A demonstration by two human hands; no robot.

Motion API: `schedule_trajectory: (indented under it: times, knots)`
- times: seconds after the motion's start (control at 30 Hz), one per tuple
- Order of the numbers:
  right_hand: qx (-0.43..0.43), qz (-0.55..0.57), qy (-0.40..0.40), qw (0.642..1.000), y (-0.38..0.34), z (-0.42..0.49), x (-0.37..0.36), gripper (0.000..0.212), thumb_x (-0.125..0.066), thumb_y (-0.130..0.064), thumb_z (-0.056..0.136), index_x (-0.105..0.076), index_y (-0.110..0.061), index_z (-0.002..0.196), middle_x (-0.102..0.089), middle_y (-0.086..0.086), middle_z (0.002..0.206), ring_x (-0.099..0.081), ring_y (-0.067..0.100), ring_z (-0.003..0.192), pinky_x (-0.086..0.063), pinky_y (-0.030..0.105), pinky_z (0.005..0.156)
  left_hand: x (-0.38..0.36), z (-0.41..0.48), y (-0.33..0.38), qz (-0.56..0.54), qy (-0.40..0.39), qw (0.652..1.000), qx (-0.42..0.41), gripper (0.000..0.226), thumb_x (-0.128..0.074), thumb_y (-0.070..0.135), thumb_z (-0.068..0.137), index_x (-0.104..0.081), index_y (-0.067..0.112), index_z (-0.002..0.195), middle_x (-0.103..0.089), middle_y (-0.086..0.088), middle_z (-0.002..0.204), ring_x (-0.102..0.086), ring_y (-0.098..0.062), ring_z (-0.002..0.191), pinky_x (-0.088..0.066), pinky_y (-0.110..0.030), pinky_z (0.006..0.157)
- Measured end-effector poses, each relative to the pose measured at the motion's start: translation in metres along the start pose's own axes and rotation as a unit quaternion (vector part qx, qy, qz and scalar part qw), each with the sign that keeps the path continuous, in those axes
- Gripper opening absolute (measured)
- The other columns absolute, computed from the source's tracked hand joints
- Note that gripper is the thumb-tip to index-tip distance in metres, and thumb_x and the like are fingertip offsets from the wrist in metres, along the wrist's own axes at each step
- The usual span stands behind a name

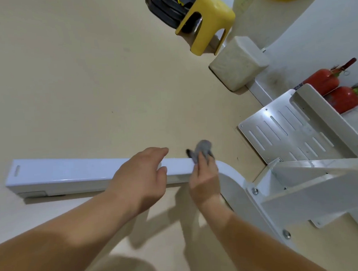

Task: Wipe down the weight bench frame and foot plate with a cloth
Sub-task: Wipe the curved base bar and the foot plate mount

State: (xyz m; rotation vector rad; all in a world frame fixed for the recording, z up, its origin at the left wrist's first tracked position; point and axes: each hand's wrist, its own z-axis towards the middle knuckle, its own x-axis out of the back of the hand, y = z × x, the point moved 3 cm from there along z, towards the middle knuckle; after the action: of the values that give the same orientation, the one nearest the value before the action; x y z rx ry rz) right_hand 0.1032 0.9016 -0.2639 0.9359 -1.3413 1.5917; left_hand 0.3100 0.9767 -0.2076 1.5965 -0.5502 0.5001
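A white square frame bar [62, 174] of the weight bench lies along the floor, curving up at its right end into the bolted white frame [301, 182]. My right hand [205, 179] holds a grey cloth [203, 149] bunched in its fingers and presses it on the bar just before the bend. My left hand [141, 176] rests over the bar a little to the left, its fingers curved over the top edge and the thumb on the near side. The slotted metal foot plate [281, 130] stands tilted at the right.
A yellow plastic stool [207, 20] stands at the top over dark weight plates [163, 9]. A beige block [238, 63] sits by the wall. Two red fire extinguishers [333, 92] lie behind the foot plate. Beige floor [77, 78] spreads to the left.
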Motion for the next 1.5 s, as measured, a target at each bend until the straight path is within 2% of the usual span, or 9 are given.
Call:
schedule_trajectory:
  times: [0.17, 0.3, 0.5, 0.63, 0.8, 0.87, 1.07, 1.33, 1.5]
  knots:
    - [0.17, 0.065, -0.121, 0.976, -0.112, -0.051, -0.032, 0.037, -0.043, -0.024, 0.099, -0.059, -0.032, 0.131, -0.055, -0.012, 0.139, -0.042, 0.005, 0.139, -0.04, 0.023, 0.109, 0.025, -0.014, -0.014, -0.057, 0.041, 0.997, 0.037, 0.04, -0.046, 0.018, 0.098, -0.058, 0.031, 0.133, -0.06, 0.013, 0.129, -0.055, -0.013, 0.117, -0.044, -0.028, 0.091]
    - [-0.014, 0.335, -0.197, 0.921, -0.159, -0.079, 0.006, 0.03, -0.044, -0.002, 0.101, -0.071, -0.015, 0.103, -0.073, -0.013, 0.09, -0.069, 0.003, 0.083, -0.049, 0.013, 0.072, 0.074, -0.023, -0.033, -0.076, 0.096, 0.988, 0.09, 0.046, -0.047, 0.018, 0.102, -0.051, 0.025, 0.147, -0.053, 0.012, 0.145, -0.052, -0.012, 0.131, -0.042, -0.031, 0.107]
    - [-0.155, 0.392, -0.267, 0.867, -0.198, -0.082, 0.056, 0.025, -0.052, -0.006, 0.103, -0.074, -0.017, 0.108, -0.077, 0.011, 0.104, -0.073, 0.021, 0.088, -0.057, 0.027, 0.073, 0.126, -0.051, -0.052, -0.202, 0.005, 0.964, 0.174, 0.049, -0.067, 0.04, 0.093, -0.059, 0.024, 0.139, -0.061, 0.008, 0.131, -0.056, -0.013, 0.127, -0.041, -0.029, 0.106]
    - [-0.201, 0.411, -0.301, 0.837, -0.233, -0.077, 0.087, 0.024, -0.057, -0.011, 0.099, -0.068, -0.024, 0.116, -0.077, 0.014, 0.105, -0.073, 0.026, 0.087, -0.057, 0.038, 0.077, 0.156, -0.081, -0.052, -0.308, -0.065, 0.922, 0.225, 0.081, -0.082, 0.057, 0.06, -0.06, 0.033, 0.135, -0.065, 0.01, 0.129, -0.06, -0.011, 0.123, -0.044, -0.038, 0.112]
    - [-0.294, 0.479, -0.363, 0.743, -0.301, -0.09, 0.119, 0.036, -0.055, -0.03, 0.096, -0.076, -0.005, 0.111, -0.076, 0.017, 0.104, -0.072, 0.031, 0.085, -0.057, 0.037, 0.078, 0.221, -0.122, -0.03, -0.3, 0.022, 0.929, 0.217, 0.014, -0.082, 0.027, 0.085, -0.076, 0.017, 0.092, -0.07, 0.006, 0.078, -0.062, -0.01, 0.073, -0.046, -0.022, 0.067]
    - [-0.332, 0.49, -0.367, 0.717, -0.331, -0.106, 0.133, 0.047, -0.048, -0.041, 0.1, -0.076, -0.006, 0.113, -0.076, 0.016, 0.105, -0.074, 0.033, 0.089, -0.059, 0.039, 0.077, 0.252, -0.141, -0.01, -0.302, 0.057, 0.923, 0.232, 0.025, -0.078, 0.036, 0.089, -0.073, 0.012, 0.083, -0.065, 0.006, 0.071, -0.058, -0.007, 0.064, -0.044, -0.018, 0.059]
    - [-0.296, 0.43, -0.334, 0.785, -0.407, -0.149, 0.224, 0.058, -0.034, -0.057, 0.105, -0.077, -0.018, 0.108, -0.079, 0.005, 0.102, -0.075, 0.023, 0.1, -0.055, 0.045, 0.099, 0.331, -0.193, 0.084, -0.367, 0.106, 0.874, 0.299, 0.045, -0.07, 0.057, 0.089, -0.075, 0.012, 0.093, -0.078, -0.004, 0.091, -0.075, -0.022, 0.089, -0.061, -0.044, 0.089]
    - [-0.36, 0.485, -0.36, 0.711, -0.489, -0.16, 0.397, 0.038, -0.044, -0.034, 0.109, -0.067, -0.011, 0.128, -0.076, 0.013, 0.115, -0.074, 0.025, 0.106, -0.056, 0.037, 0.088, 0.441, -0.252, 0.221, -0.446, 0.096, 0.827, 0.328, 0.011, -0.078, 0.026, 0.09, -0.073, 0.021, 0.098, -0.078, 0.0, 0.091, -0.077, -0.017, 0.082, -0.062, -0.037, 0.078]
    - [-0.339, 0.441, -0.356, 0.751, -0.521, -0.135, 0.489, 0.043, -0.034, -0.041, 0.111, -0.069, -0.018, 0.123, -0.079, 0.003, 0.107, -0.076, 0.017, 0.098, -0.056, 0.034, 0.086, 0.501, -0.25, 0.308, -0.421, 0.109, 0.837, 0.333, 0.023, -0.076, 0.034, 0.091, -0.07, 0.012, 0.089, -0.076, -0.002, 0.08, -0.075, -0.016, 0.071, -0.058, -0.03, 0.064]
